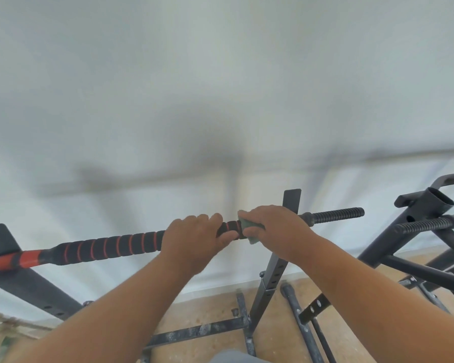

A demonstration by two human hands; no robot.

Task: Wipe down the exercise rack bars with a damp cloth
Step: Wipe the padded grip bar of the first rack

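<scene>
I judge the wiping step is on: my right hand (275, 229) presses the green cloth (250, 227) around the bar (110, 246) just beside the upright post (278, 258), my left hand (194, 238) clasps the foam grip, and next comes sliding the cloth toward that hand.

Bar (110, 247) lies across two uprights (273, 271); a second rack (414, 231) stands to its right

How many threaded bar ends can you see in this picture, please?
2. One threaded end sticks out right of the upright, past the right hand holding the cloth. The other lies on the second rack at far right. The bar's left end is out of frame.
</scene>
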